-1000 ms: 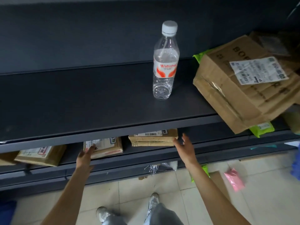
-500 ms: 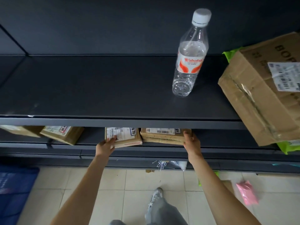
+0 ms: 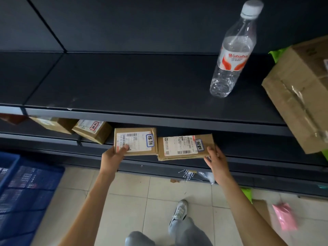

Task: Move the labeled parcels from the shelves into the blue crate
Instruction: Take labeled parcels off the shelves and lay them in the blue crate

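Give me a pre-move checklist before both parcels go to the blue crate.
1. Left hand grips the left parcel, thumb on its label: ok.
2. Right hand grips the flat parcel: not ok, fingers only touch its right edge.
3. Both parcels labelled: ok.
4. Parcels clear of the upper shelf lip: ok, both stick out in front of it.
5. Blue crate within sight, lower left: ok.
6. Room left in the crate: cannot tell.
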A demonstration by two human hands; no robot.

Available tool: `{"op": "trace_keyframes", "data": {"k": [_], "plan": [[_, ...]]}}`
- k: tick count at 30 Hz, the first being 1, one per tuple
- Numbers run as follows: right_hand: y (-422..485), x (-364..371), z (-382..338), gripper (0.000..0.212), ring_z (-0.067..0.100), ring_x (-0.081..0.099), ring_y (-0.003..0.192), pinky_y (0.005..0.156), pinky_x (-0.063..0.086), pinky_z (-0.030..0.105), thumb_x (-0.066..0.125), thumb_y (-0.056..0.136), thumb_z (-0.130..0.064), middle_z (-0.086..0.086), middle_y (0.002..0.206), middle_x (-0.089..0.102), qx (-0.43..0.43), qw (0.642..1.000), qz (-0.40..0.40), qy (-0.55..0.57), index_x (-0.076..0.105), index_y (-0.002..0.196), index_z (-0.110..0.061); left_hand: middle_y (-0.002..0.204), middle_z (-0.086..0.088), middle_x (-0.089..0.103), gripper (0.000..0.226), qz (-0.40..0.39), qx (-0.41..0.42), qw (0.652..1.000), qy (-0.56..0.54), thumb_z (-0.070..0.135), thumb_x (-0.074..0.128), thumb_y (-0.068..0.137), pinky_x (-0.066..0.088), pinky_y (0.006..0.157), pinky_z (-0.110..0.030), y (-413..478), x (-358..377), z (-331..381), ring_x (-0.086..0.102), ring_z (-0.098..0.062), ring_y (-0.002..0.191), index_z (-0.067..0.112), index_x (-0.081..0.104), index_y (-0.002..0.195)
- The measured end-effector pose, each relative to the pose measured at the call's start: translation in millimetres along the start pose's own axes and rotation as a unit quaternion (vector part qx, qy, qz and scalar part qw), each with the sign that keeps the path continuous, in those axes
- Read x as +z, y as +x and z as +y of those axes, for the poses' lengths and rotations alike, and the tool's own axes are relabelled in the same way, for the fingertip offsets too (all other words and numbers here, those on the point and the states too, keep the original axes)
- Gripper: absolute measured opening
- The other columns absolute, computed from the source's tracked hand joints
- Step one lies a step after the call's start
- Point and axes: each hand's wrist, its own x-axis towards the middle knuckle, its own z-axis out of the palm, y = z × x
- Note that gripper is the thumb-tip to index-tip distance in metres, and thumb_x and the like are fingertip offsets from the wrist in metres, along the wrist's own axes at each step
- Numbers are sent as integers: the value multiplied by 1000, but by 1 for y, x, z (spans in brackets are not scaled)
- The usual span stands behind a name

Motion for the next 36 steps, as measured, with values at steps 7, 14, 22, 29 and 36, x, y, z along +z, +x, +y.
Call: {"op": "trace_keyframes", "data": {"k": [7,14,22,29,36], "plan": [[-55,22,21,34,19,62,115,95,52,35,52,99,-20,6,121,67,-24,997,18,67,57,132,-24,103,1,75,17,30,42,999,-8,34,72,86,53,95,-41,-68,-70,-23,70,-20,101,26,68,101],[-117,73,58,21,24,63,111,82,58,28,49,100,-17,11,120,67,-18,997,14,72,62,115,-25,98,6,76,28,100,82,990,50,40,72,86,54,88,-36,-122,-144,-48,71,-15,96,20,72,106],[-210,154,67,52,9,66,107,92,54,27,70,75,-58,-6,110,73,-78,983,-164,-26,64,118,-29,92,17,76,15,204,75,976,6,43,70,87,55,89,-37,-205,-261,-101,70,-8,92,30,72,94],[-268,244,83,26,6,69,97,92,51,33,56,97,-16,-8,102,75,-83,963,-246,-73,65,115,-31,94,8,77,30,297,46,950,-81,57,74,72,55,92,-47,-265,-342,-151,69,-26,98,33,73,92],[-297,329,105,27,9,68,100,86,53,31,55,97,-23,-5,106,74,-57,945,-298,-120,65,121,-30,96,12,76,35,372,10,917,-146,60,72,71,55,93,-46,-296,-399,-187,70,-18,97,36,72,96]]}}
